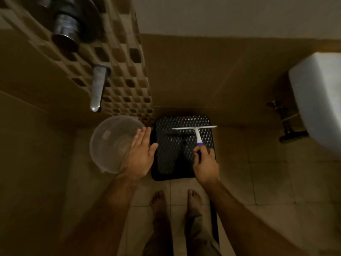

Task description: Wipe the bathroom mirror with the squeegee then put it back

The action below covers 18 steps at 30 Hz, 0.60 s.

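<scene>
while the right hand grips the squeegee over the black stool, the left hand hovers flat.

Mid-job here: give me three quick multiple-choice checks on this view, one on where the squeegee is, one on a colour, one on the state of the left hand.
1. Where is the squeegee?
A. Inside the clear bucket
B. Over the black stool, held by the right hand
C. Hanging on the wall tap

2. What colour is the squeegee's grip end?
A. Blue
B. Red
C. Green

3. How is the left hand?
A. Clenched round the bucket rim
B. Pinching the squeegee blade
C. Open, fingers straight

Answers:
1 B: the right hand grips the handle, and the white blade lies across the black stool.
2 A: a blue band shows just above the gripping fingers.
3 C: the fingers lie straight, between the clear bucket and the stool, holding nothing.
</scene>
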Each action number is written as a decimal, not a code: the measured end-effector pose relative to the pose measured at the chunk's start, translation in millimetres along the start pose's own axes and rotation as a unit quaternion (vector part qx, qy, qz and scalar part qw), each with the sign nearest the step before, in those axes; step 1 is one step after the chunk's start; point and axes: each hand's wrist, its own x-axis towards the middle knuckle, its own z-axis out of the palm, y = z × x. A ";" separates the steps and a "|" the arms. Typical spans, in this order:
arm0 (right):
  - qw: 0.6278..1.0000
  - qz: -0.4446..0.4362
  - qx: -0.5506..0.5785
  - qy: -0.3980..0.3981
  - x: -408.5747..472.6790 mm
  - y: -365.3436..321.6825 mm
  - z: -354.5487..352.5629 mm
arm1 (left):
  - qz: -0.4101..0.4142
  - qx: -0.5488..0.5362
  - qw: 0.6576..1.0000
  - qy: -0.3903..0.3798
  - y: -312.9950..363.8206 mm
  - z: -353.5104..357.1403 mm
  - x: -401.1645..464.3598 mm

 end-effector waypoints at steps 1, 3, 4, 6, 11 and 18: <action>1.000 -0.003 -0.004 -0.005 9.2 0.8 4.1 | 0.000 0.003 1.000 -0.002 0.6 6.5 4.7; 1.000 -0.008 -0.005 -0.012 26.6 4.0 12.1 | -0.005 0.002 1.000 -0.005 0.9 17.8 13.3; 1.000 -0.008 -0.005 -0.014 35.5 7.3 16.8 | -0.006 -0.002 1.000 -0.006 -0.3 25.3 18.4; 1.000 -0.006 -0.011 -0.021 50.2 16.3 25.2 | -0.008 -0.010 1.000 -0.009 -4.6 42.0 27.1; 0.999 0.010 -0.043 -0.023 70.0 40.7 46.1 | -0.013 -0.019 0.999 -0.028 -16.1 74.4 24.2; 0.994 0.020 -0.072 -0.085 88.8 59.8 68.2 | -0.017 0.013 0.999 -0.038 -35.9 91.3 14.2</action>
